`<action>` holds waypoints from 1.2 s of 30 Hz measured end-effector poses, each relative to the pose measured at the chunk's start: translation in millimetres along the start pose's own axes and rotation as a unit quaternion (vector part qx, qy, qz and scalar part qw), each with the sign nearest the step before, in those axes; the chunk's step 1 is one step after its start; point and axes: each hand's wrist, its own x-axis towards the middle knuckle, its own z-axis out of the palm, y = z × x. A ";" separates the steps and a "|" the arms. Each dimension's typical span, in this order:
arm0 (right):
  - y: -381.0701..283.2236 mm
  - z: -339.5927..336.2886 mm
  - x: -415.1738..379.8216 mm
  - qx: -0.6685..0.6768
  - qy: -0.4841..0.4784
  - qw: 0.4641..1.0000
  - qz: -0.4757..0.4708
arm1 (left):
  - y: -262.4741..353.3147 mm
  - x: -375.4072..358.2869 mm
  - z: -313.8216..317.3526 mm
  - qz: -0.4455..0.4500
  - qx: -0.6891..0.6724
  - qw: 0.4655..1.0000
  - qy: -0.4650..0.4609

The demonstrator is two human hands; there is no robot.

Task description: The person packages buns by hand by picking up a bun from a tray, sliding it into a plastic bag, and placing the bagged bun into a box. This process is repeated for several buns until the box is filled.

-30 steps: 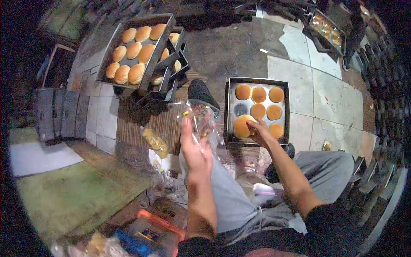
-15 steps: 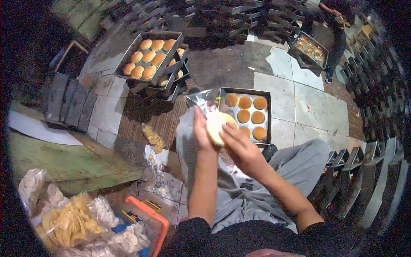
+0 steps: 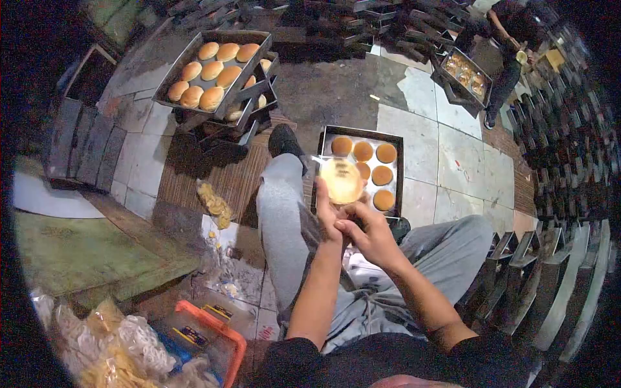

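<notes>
A pale round bun (image 3: 343, 184) sits inside a clear plastic bag (image 3: 341, 165) with dark print on it, held above a metal tray. My left hand (image 3: 328, 216) is closed around the bag's near left side, supporting the bun. Just to the right, my right hand (image 3: 373, 238) has its fingers curled and pinched at the near end of the bag, close against the left hand. The exact spot it grips is partly hidden by the fingers. Under the bun, the baking tray (image 3: 399, 152) on the floor holds several flat brown-topped buns (image 3: 382, 174).
Stacked trays (image 3: 263, 48) of buns stand at the upper left. A bag of yellowish pieces (image 3: 213, 205) lies on the floor. An orange-rimmed crate (image 3: 220, 336) and plastic bags are lower left. Tray stacks (image 3: 550, 284) line the right. Another person (image 3: 508, 64) stands by a tray at the upper right.
The bun, earlier tilted between both hands with the bag's end loose beyond it, now lies flat inside the bag, printed side up. My right hand has moved from the bun to its near end.
</notes>
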 end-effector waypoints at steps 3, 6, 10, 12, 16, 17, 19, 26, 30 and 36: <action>5.4 -22.5 -14.5 0.028 -0.161 0.979 -0.122 | -4.8 5.7 -18.8 0.007 0.001 1.000 -0.014; 8.8 -62.1 -32.7 0.180 -0.383 0.905 0.039 | 30.0 -6.6 4.1 0.047 -0.010 0.998 0.046; 4.6 -33.1 -26.9 0.025 0.051 0.992 -0.108 | 51.4 -64.8 39.0 0.045 0.011 0.999 0.026; -7.6 -25.9 -25.4 0.034 0.030 0.984 -0.175 | 50.9 -109.3 34.1 0.038 0.054 0.998 0.017; 11.3 6.1 -15.2 0.115 0.047 0.975 -0.184 | 110.9 -154.8 6.6 -0.177 0.596 0.767 0.159; 8.3 11.8 -10.0 0.170 0.074 0.970 -0.157 | 111.2 -153.9 5.7 -0.171 0.598 0.766 0.162; 0.3 19.2 -5.2 0.132 0.081 0.978 -0.139 | 107.0 -150.6 1.3 0.263 0.743 0.601 0.136; -47.8 14.5 -3.7 -0.079 0.163 0.910 -0.373 | 122.9 -112.5 -3.3 0.455 0.592 0.666 -0.011; 16.4 1.7 11.8 0.374 0.020 0.927 0.018 | 115.9 -123.2 -5.2 0.324 0.489 0.809 0.039; -13.8 -5.9 34.9 0.209 0.087 0.971 -0.075 | 125.2 -103.0 5.6 0.430 0.535 0.726 0.041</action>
